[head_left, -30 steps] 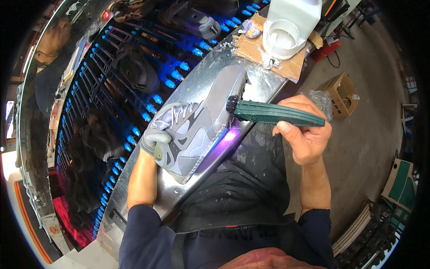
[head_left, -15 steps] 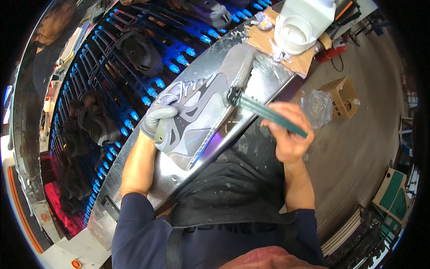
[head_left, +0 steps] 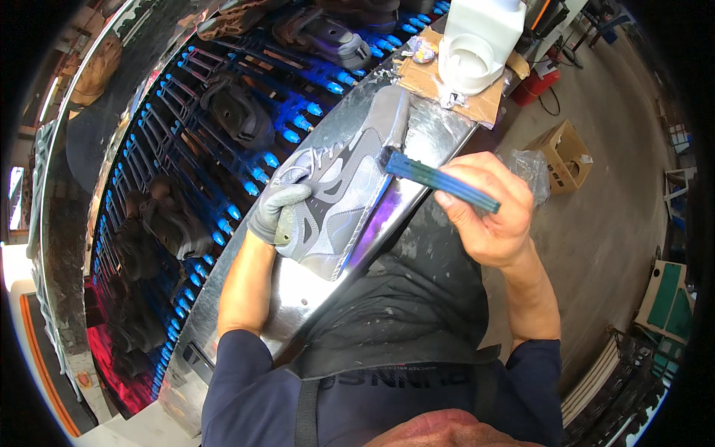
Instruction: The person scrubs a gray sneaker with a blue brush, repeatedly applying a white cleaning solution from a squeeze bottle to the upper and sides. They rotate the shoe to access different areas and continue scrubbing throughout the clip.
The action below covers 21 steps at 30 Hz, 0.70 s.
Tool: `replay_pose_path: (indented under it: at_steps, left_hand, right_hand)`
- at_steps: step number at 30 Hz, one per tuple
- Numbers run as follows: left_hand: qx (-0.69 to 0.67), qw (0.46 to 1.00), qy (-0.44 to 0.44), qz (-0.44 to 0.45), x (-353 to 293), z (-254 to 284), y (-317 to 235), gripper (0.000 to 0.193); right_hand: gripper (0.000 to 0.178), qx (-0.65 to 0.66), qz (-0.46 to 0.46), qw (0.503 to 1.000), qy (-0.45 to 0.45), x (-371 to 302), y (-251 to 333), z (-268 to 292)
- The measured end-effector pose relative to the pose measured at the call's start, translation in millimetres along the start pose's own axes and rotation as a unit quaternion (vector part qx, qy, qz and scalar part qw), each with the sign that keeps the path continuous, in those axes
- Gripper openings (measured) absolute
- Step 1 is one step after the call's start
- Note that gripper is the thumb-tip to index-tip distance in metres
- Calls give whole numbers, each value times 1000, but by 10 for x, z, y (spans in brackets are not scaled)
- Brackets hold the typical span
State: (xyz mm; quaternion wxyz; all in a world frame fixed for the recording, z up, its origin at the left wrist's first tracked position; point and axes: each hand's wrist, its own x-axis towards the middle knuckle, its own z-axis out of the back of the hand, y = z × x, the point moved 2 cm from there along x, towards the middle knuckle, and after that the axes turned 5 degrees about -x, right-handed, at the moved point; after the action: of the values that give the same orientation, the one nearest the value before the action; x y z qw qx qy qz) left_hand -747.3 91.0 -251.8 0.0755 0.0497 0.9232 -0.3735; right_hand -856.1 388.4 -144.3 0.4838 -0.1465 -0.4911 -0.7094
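A grey sneaker upper [head_left: 344, 179] with laces lies on its side over the metal bench, its toe pointing away from me. My left hand [head_left: 277, 211], in a grey work glove, is closed around its heel and collar. In my bare right hand [head_left: 497, 212] is a brush [head_left: 441, 181] with a blue-green handle, gripped between thumb and fingers. The dark bristle end meets the lower edge of the shoe near the forefoot. Some of the right-hand fingers are hidden behind the brush handle and the palm.
A metal bench top [head_left: 305, 294] runs diagonally under the shoe. Beyond it, a rack with blue-tipped pegs [head_left: 298, 123] carries several dark shoes [head_left: 237, 112]. A white plastic container [head_left: 482, 45] stands on cardboard [head_left: 488, 104] at the far end. On the floor to the right sits a cardboard box [head_left: 564, 156].
The shoe has turned slightly, so its toe points more directly away. My right hand has tilted the brush handle flatter, with the bristles still by the shoe's edge. The whole view has shifted a little.
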Motion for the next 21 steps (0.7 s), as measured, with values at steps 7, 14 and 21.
replay_pose_path:
  at_steps: [7, 14, 21]
  left_hand:
    - [21, 1000, 14, -7, 39, -78, -9, 90]
    - [16, 1000, 4, -12, 20, -148, 8, 86]
    - [9, 1000, 12, -14, 37, -203, -7, 80]
  right_hand:
    - [22, -43, 30, 999, -6, 77, 24, 5]
    - [29, -58, 49, 995, 72, 111, 94, 25]
    - [27, -30, 65, 993, 92, 55, 55, 53]
